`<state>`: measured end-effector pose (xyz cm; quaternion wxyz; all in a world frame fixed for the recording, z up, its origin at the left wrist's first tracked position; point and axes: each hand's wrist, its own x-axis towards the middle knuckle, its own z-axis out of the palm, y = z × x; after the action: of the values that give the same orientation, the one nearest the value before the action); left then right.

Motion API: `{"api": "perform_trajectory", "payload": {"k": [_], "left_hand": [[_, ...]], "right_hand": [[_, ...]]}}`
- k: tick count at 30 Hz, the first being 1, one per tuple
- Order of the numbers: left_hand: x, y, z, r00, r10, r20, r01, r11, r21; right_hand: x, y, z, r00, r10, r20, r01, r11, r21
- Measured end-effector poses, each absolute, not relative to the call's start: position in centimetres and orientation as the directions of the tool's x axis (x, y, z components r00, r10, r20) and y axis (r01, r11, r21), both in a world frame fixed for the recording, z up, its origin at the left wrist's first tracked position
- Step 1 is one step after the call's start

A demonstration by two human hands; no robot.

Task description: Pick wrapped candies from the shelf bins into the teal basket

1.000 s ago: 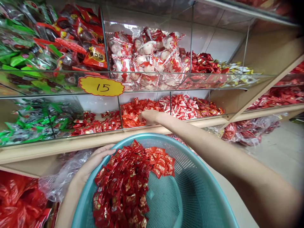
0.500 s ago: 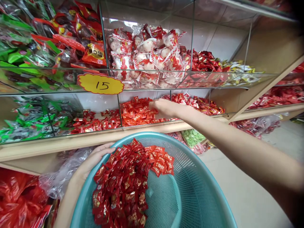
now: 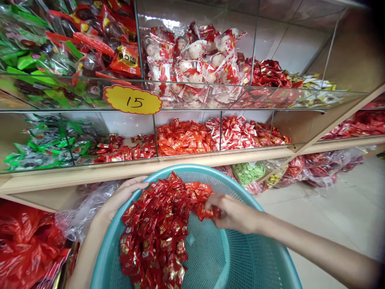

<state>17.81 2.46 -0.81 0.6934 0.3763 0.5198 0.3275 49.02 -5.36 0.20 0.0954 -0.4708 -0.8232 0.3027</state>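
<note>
A teal plastic mesh basket is below the shelf, tilted toward me. Its left rim is gripped by my left hand, fingers over the edge. Dark red wrapped candies with gold print are heaped along the basket's left side. Beside them, near the far wall, lies a smaller pile of orange-red wrapped candies. My right hand is inside the basket at this smaller pile, its fingers curled around some candies and partly blurred. The shelf bin of orange-red candies stands just beyond the basket.
Glass-divided bins hold green-wrapped sweets, white-and-red candies and large clear packets. A yellow price tag reads 15. A wooden shelf edge runs behind the basket. Red plastic bags lie lower left; bagged sweets rest right.
My right hand has come from the orange-red candy bin down into the basket, to the smaller pile. My left hand stays on the rim. The view has shifted slightly.
</note>
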Motion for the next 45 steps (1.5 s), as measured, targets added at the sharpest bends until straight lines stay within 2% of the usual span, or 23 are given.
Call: {"api": "perform_trajectory", "payload": {"k": [4, 12, 19, 23, 27, 29, 30, 31, 32, 33, 35, 37, 41, 45], "left_hand": [[18.0, 2.5, -0.5, 0.222, 0.845, -0.487, -0.043, 0.507, 0.861], [17.9, 2.6, -0.8, 0.295, 0.840, -0.455, -0.068, 0.494, 0.867], [18.0, 2.7, -1.0, 0.225, 0.866, -0.446, -0.061, 0.470, 0.881], [18.0, 2.6, -0.8, 0.280, 0.849, -0.447, -0.056, 0.480, 0.876], [17.9, 2.5, -0.7, 0.256, 0.847, -0.466, -0.069, 0.497, 0.865], [17.9, 2.5, -0.8, 0.244, 0.850, -0.467, -0.077, 0.498, 0.864], [17.9, 2.5, -0.8, 0.238, 0.852, -0.466, -0.080, 0.495, 0.865], [17.9, 2.5, -0.7, 0.226, 0.856, -0.464, -0.081, 0.492, 0.867], [18.0, 2.5, -0.7, 0.205, 0.863, -0.462, -0.083, 0.486, 0.870], [18.0, 2.4, -0.7, 0.177, 0.870, -0.460, -0.086, 0.479, 0.873], [18.0, 2.4, -0.7, 0.145, 0.875, -0.463, -0.083, 0.477, 0.875], [17.9, 2.4, -0.8, 0.179, 0.868, -0.464, -0.080, 0.483, 0.872], [17.6, 2.4, -0.9, 0.259, 0.860, -0.440, -0.076, 0.472, 0.878], [17.6, 2.3, -0.8, 0.217, 0.881, -0.419, -0.066, 0.442, 0.895]], "right_hand": [[47.5, -7.2, -2.2, -0.502, 0.833, -0.234, 0.790, 0.331, -0.517], [45.2, -7.2, -4.4, -0.466, 0.865, -0.188, 0.869, 0.408, -0.280], [44.4, -7.2, -3.7, -0.407, 0.851, -0.332, 0.913, 0.375, -0.158], [43.0, -6.8, -3.6, -0.351, 0.863, -0.363, 0.933, 0.355, -0.059], [42.9, -5.9, -2.0, -0.332, 0.860, -0.387, 0.937, 0.347, -0.032], [43.4, -4.4, 0.5, -0.378, 0.838, -0.395, 0.922, 0.379, -0.080], [43.7, -3.2, 2.1, -0.407, 0.827, -0.388, 0.912, 0.392, -0.121], [44.0, -1.8, 3.9, -0.503, 0.790, -0.351, 0.864, 0.453, -0.219], [44.3, -0.2, 5.6, -0.590, 0.765, -0.259, 0.801, 0.513, -0.309], [44.5, 1.6, 7.1, -0.622, 0.769, -0.150, 0.762, 0.550, -0.341], [44.7, 5.2, 9.1, -0.599, 0.797, 0.075, 0.750, 0.592, -0.295], [44.3, 8.5, 9.4, -0.598, 0.784, 0.167, 0.766, 0.620, -0.170], [42.8, 12.1, 7.4, -0.616, 0.786, 0.052, 0.787, 0.617, -0.012], [42.0, 12.9, 6.2, -0.597, 0.801, 0.049, 0.802, 0.598, 0.010]]}}
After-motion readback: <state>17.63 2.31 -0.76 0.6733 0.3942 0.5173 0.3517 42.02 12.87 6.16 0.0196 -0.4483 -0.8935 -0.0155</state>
